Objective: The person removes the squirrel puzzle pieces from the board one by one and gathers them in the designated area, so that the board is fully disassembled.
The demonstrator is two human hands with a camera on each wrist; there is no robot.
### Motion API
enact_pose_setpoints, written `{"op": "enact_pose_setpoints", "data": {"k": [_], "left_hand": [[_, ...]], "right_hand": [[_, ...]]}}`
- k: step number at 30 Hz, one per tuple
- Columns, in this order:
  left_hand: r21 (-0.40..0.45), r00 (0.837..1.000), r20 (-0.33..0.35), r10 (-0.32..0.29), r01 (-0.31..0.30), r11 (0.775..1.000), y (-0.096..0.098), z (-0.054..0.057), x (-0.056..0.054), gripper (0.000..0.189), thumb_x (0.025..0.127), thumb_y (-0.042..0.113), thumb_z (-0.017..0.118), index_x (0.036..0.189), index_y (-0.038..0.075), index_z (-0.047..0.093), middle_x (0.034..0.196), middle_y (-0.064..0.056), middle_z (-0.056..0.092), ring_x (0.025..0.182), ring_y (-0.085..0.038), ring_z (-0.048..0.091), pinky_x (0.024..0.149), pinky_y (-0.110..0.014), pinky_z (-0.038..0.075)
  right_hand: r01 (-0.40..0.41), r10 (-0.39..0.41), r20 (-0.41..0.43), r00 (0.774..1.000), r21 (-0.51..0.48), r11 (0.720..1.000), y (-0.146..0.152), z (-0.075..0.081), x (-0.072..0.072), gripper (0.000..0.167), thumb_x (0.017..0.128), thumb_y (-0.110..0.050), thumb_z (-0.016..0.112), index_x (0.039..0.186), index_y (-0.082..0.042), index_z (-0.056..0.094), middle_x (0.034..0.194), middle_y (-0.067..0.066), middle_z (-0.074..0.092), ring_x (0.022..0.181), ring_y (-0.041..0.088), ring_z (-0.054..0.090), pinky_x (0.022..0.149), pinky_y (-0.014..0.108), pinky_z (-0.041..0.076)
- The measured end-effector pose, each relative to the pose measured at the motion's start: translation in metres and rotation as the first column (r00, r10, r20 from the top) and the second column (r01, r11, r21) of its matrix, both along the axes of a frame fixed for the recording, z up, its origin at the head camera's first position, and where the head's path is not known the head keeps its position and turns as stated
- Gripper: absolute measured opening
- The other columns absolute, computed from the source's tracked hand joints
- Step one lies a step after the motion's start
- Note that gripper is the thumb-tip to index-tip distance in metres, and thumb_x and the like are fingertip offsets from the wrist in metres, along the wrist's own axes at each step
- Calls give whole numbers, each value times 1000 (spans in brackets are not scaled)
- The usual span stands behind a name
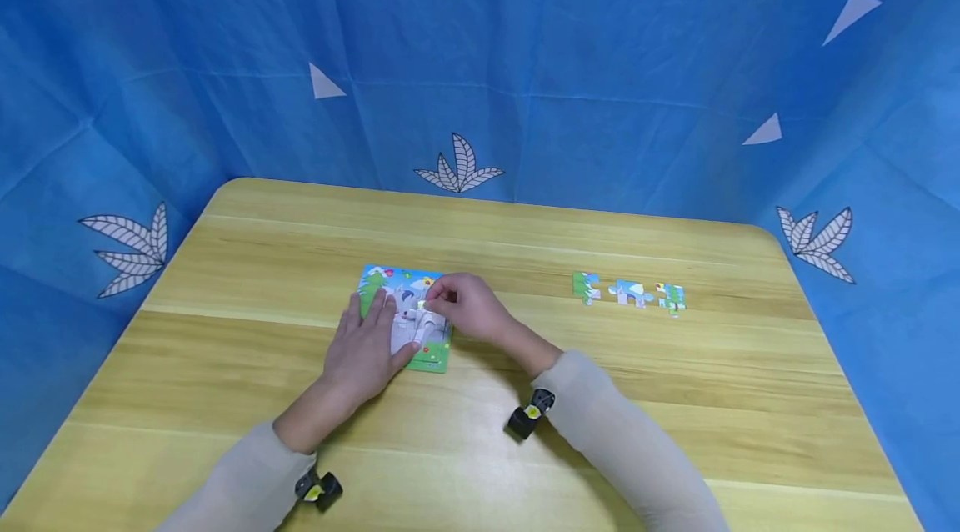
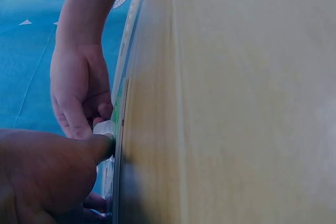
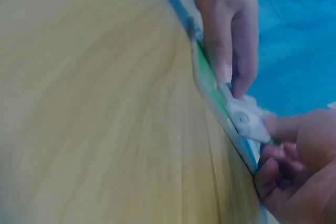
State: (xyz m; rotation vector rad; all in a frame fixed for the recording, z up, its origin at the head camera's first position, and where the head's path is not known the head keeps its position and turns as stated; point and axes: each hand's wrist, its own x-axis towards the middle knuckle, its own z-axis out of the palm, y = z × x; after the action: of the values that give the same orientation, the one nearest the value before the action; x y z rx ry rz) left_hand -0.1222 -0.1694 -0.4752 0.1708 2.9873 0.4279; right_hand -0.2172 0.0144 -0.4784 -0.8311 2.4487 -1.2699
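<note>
Head view: the left hand (image 1: 363, 348) lies, fingers straight, on the flat multicoloured picture-puzzle board (image 1: 432, 364); the right hand (image 1: 480, 311), in from three o'clock, pinches a small pale jigsaw piece (image 1: 429, 320) there. Three loose, colourful interlocking pieces (image 1: 631, 293) lie toward three o'clock.

Left wrist view: the right hand shows at twelve o'clock.

Right wrist view: the pale piece tilts; the left hand is at its eleven.

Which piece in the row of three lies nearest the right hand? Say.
The leftmost piece, green at left; the middle piece and rightmost piece lie farther off.
</note>
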Motion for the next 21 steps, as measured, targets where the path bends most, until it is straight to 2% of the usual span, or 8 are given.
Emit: {"op": "enact_pose_setpoints", "data": {"k": [4, 8, 11, 14, 17, 21], "left_hand": [[3, 1000, -1, -7, 7, 1000, 0, 0, 0, 82, 100, 45, 63, 152, -12, 34, 162, -29, 25, 148, -57, 11, 120, -63, 17], [17, 1000, 2, 2, -2, 1000, 0, 1, 0, 82, 99, 44, 64, 152, -12, 35, 163, -29, 24, 148, -57, 10, 121, -63, 16], [26, 1000, 1, 6, -6, 1000, -1, 0, 0, 82, 99, 44, 64, 152, -11, 35, 163, -28, 24, 148, -56, 9, 121, -63, 16], [21, 1000, -7, 4, -4, 1000, -1, 0, 2, 82, 99, 45, 63, 152, -11, 35, 162, -28, 24, 148, -57, 10, 120, -63, 17], [15, 1000, -19, -2, 3, 1000, -2, -2, 2, 81, 100, 46, 61, 152, -11, 35, 162, -29, 25, 148, -58, 11, 120, -64, 18], [16, 999, -32, -4, 4, 1000, -1, -6, 1, 80, 100, 46, 57, 152, -11, 35, 162, -28, 26, 148, -58, 11, 120, -64, 18]], "right_hand": [[94, -100, 109, 989, 56, 994, -6, 5, 0, 10, 98, -12, 68, 91, -7, 74, 75, -1, 62, 66, 10, 51, 60, 22, 43], [125, -141, 170, 975, 102, 987, -10, 12, 1, 12, 99, -13, 67, 91, -8, 74, 76, 0, 61, 67, 12, 51, 59, 23, 42], [87, -102, 151, 983, 101, 991, -9, 13, 0, 11, 99, -12, 67, 91, -8, 73, 77, 0, 62, 69, 11, 51, 61, 22, 43], [2, -11, 95, 995, 95, 995, -4, 11, -3, 8, 98, -12, 68, 94, -7, 72, 79, -1, 63, 69, 10, 52, 62, 21, 43], [-69, 65, 37, 997, 113, 991, 2, 8, -6, 7, 98, -14, 70, 97, -8, 72, 78, -3, 63, 68, 8, 50, 61, 20, 42], [-95, 97, -5, 995, 138, 986, 6, 7, -8, 7, 98, -17, 70, 97, -10, 73, 73, -4, 58, 64, 8, 47, 60, 21, 39]]}}
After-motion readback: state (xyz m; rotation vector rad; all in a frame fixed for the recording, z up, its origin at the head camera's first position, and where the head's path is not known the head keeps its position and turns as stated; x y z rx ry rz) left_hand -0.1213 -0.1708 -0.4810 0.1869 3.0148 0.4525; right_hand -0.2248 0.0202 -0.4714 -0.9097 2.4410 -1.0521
